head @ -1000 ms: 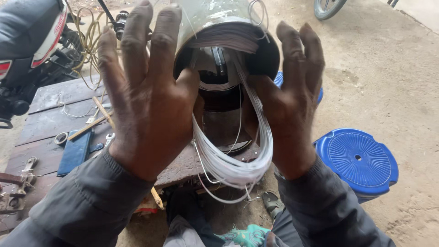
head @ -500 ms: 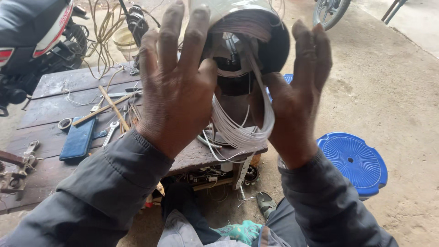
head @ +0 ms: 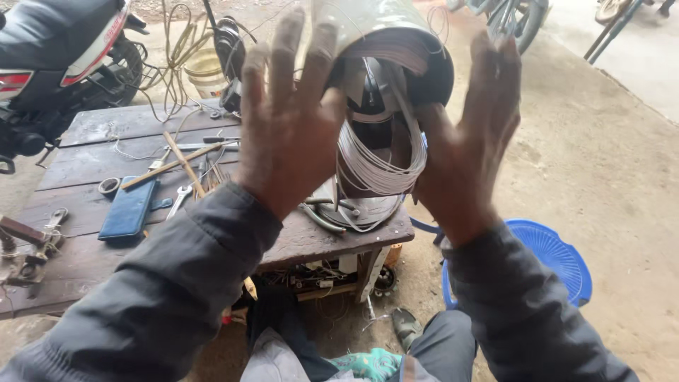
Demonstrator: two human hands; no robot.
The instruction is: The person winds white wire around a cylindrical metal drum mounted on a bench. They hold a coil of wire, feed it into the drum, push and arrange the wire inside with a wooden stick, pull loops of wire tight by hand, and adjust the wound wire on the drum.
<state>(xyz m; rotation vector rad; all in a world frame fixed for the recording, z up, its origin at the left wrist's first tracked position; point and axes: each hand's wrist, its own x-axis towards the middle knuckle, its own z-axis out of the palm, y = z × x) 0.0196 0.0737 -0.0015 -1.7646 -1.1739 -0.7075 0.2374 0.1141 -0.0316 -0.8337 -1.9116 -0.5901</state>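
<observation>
Wire coil hangs in silvery loops between both raised hands, in front of a dark round housing above the wooden table. The left hand and right hand are spread with fingers straight, palms pressing the loops from either side, nothing clenched. Farther left lie a blue case and a motorbike.

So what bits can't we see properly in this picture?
- Head view: the left hand and right hand cover both sides of the wire coil, so any grip is hidden.
- The top of the round cylinder is cut off by the picture's upper edge.
- The motorbike runs off the left edge.
- Small tools on the wooden table are too tiny to name.
</observation>
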